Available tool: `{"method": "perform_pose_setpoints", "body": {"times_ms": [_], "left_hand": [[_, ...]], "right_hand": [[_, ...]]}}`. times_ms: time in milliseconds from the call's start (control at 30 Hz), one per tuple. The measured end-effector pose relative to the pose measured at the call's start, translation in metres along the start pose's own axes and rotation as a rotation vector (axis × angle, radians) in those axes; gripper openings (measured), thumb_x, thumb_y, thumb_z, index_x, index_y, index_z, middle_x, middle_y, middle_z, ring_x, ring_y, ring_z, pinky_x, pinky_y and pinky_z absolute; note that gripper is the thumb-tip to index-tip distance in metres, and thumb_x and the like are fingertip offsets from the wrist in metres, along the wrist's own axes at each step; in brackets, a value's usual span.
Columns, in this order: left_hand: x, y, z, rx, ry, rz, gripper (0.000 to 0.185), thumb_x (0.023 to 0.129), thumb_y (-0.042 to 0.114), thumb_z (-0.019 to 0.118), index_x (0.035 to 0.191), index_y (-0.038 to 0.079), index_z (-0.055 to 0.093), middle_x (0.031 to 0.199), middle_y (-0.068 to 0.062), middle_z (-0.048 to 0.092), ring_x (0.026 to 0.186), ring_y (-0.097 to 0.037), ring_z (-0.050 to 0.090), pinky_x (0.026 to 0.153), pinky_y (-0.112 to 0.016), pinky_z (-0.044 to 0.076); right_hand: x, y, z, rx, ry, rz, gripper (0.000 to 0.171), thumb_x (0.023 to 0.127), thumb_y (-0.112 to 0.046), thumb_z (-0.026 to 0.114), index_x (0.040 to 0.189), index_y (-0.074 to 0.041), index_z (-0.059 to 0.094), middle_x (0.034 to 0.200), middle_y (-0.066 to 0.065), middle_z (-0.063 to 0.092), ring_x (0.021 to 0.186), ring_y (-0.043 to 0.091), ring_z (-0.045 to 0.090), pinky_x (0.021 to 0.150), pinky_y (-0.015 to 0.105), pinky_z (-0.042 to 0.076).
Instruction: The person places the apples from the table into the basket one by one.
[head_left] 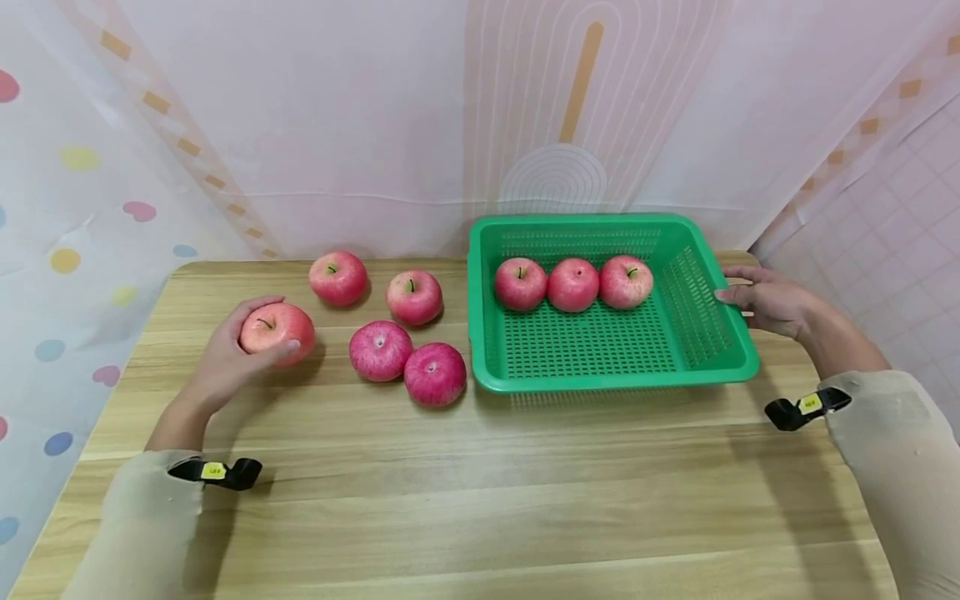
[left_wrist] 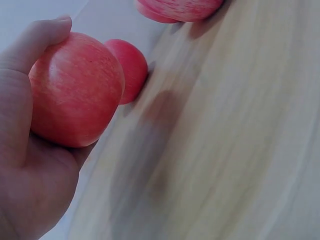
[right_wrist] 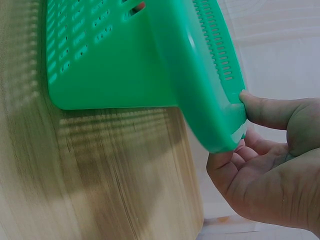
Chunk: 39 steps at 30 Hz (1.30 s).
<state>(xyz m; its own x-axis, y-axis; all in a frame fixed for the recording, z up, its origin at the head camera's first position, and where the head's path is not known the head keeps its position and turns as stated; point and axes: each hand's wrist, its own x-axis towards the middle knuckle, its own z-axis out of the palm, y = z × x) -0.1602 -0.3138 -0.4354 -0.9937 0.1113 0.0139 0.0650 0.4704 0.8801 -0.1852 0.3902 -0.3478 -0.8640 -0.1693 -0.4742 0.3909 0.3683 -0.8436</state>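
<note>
- Head view is showing the left hand curling round an apple at about nine o'clock on the table, thumb over the near side and fingers wrapping the far side.
- The left wrist view is giving the same grip close up: the apple is sitting against the palm with a fingertip over its top, so the hold is looking full and snug rather than a pinch; whether the fruit is resting on the wood or lifting clear, I cannot tell.
- Four loose apples are lying just right of it, toward the middle: two farther back and two nearer, those nearer two touching or nearly so. All are sitting near the basket's left wall, probably so each is in easy reach.
- The green basket is standing at about two o'clock, holding three apples in a row along its far wall, side by side.
- The right hand is resting at the basket's right rim, at three o'clock; the right wrist view is showing the thumb pressing the rim's outer edge and the fingers curling beneath it, a light hold that seems to be steadying the basket.
- Both forearms are wearing pale sleeves with a black clip at each wrist.
- A pale patterned curtain is hanging behind the table.
</note>
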Motion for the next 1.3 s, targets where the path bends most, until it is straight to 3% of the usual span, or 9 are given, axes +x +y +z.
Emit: {"method": "perform_pose_setpoints", "body": {"times_ms": [300,800,1300], "left_hand": [[0.001,0.014,-0.008,0.012,-0.019,0.053,0.063,0.092,0.008,0.075,0.146,0.022,0.048,0.125,0.013,0.053,0.107,-0.003,0.054,0.083,-0.01,0.046],[0.003,0.049,-0.017,0.062,-0.075,0.095,0.065,0.089,0.005,0.076,0.146,0.019,0.049,0.127,0.009,0.053,0.105,-0.007,0.055,0.081,-0.012,0.049],[0.01,0.086,-0.01,0.063,-0.127,0.162,0.066,0.087,0.003,0.077,0.146,0.013,0.049,0.129,0.004,0.054,0.106,-0.013,0.056,0.081,-0.014,0.051]], "right_hand": [[0.0,-0.001,0.001,0.002,0.002,0.002,0.03,0.108,-0.01,0.047,0.136,-0.01,0.037,0.096,-0.011,0.063,0.089,0.005,0.063,0.08,0.028,0.055],[-0.002,-0.002,0.001,-0.023,-0.005,0.003,0.036,0.109,-0.012,0.047,0.142,-0.011,0.034,0.099,-0.012,0.063,0.089,0.005,0.063,0.08,0.028,0.056],[0.001,0.0,-0.001,0.016,-0.017,-0.008,0.02,0.108,-0.009,0.048,0.126,-0.018,0.047,0.097,-0.009,0.065,0.089,0.007,0.064,0.079,0.029,0.056]]}}
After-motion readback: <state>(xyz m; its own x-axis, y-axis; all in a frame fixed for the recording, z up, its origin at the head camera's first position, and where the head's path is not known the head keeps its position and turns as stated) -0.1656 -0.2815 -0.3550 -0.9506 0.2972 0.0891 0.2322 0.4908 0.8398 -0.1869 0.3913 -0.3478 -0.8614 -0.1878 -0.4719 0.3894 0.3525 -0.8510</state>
